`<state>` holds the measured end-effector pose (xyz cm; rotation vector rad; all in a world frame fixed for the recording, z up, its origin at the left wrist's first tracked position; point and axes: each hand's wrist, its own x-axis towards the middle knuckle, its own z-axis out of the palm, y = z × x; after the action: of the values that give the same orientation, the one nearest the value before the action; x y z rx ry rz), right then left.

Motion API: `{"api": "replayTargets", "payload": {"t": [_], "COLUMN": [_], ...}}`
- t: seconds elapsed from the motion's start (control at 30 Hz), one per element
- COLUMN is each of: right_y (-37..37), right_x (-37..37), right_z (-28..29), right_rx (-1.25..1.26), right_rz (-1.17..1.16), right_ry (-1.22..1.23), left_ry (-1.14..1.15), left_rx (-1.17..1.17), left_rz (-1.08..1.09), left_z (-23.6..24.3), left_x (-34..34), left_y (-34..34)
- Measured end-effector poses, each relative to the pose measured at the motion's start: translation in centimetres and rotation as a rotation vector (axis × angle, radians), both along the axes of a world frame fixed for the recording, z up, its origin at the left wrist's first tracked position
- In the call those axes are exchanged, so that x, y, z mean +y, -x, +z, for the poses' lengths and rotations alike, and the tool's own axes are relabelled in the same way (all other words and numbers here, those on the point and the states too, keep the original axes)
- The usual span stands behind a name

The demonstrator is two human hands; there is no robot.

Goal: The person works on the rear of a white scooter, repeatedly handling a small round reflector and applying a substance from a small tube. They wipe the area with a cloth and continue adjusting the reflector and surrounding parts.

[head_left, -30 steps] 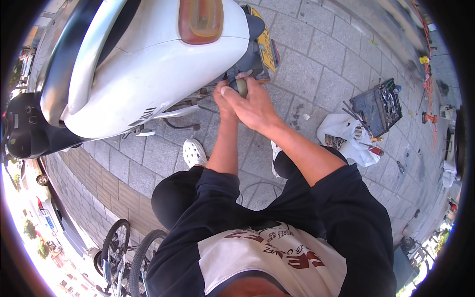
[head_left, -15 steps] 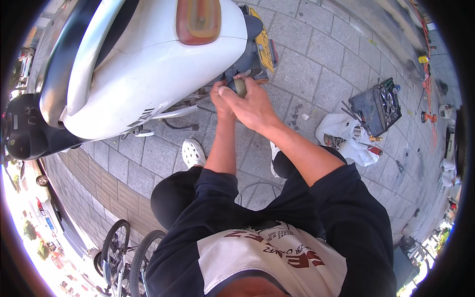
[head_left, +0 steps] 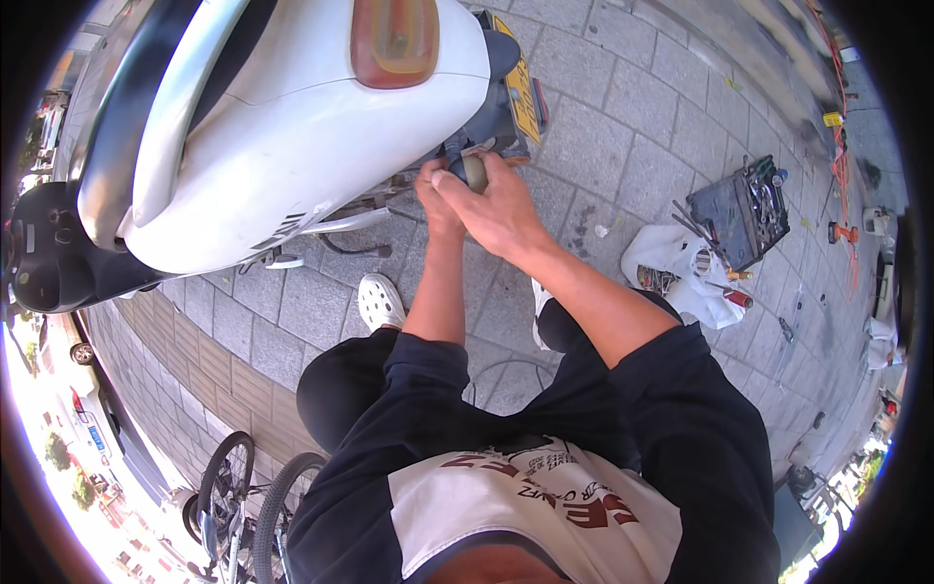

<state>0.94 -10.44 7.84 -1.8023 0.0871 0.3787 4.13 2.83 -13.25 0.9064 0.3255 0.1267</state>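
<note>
At the rear of a white scooter [head_left: 292,136], below its red-amber tail lamp [head_left: 394,39], both of my hands are closed round a rounded olive-and-dark part [head_left: 475,173] beside the dark rear mudguard [head_left: 501,117] and yellow plate [head_left: 520,83]. My right hand [head_left: 496,209] wraps over it, thumb pointing left. My left hand [head_left: 434,195] grips from the left, its fingers partly hidden behind my right hand. I cannot make out exactly what the part is or how it joins the scooter.
Right of me on the paving lie an open tool case [head_left: 737,216], a white bag [head_left: 664,255] with parts, an orange drill [head_left: 843,232] and an orange cord [head_left: 841,156]. Bicycles [head_left: 229,487] stand behind me at lower left; a parked car [head_left: 83,389] is beyond them.
</note>
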Motion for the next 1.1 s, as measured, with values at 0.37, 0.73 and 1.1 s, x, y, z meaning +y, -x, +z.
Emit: {"api": "replayTargets", "payload": {"t": [0.37, 0.73, 1.1], "right_y": [0.1, 0.0, -0.1], "right_x": [0.0, 0.6, 0.5], "right_z": [-0.1, 0.0, 0.6], "right_rx": [-0.016, -0.025, 0.023], "right_rz": [-0.028, -0.048, -0.058], "right_ry": [0.019, 0.027, 0.040], "left_ry": [0.100, -0.024, 0.144], "left_rx": [-0.029, -0.025, -0.013], "left_rz": [-0.002, 0.008, -0.035], "left_z": [5.2, -0.3, 3.9], "left_x": [-2.4, -1.0, -1.7], "left_y": [0.9, 0.0, 0.8]}}
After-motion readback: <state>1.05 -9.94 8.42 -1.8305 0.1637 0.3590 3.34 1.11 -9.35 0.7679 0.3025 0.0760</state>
